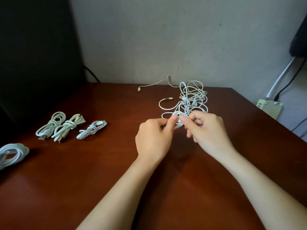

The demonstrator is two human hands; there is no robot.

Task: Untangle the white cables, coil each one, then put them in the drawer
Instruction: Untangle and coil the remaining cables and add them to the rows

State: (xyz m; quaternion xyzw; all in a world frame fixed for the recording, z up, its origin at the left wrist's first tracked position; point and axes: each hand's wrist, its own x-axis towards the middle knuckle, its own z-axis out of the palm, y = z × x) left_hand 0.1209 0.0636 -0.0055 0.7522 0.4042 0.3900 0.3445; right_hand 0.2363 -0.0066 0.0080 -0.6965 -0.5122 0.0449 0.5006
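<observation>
A tangle of white cables [193, 97] lies on the brown table [103, 171] near the wall, right of centre. My left hand [153, 138] and my right hand [206, 130] meet at its near edge, both pinching a partly wound white cable [178, 119] that still runs into the tangle. One loose cable end [139, 89] stretches left along the wall. Three coiled white cables [49, 125], [67, 127], [91, 129] sit in a row on the left. A larger coil [11, 154] rests at the left edge. No drawer is in view.
A dark panel [36, 55] stands at the back left with a black wire beside it. Off the table's right edge, a power strip [269, 107] with white and black leads sits below. The grey wall rises just behind the tangle.
</observation>
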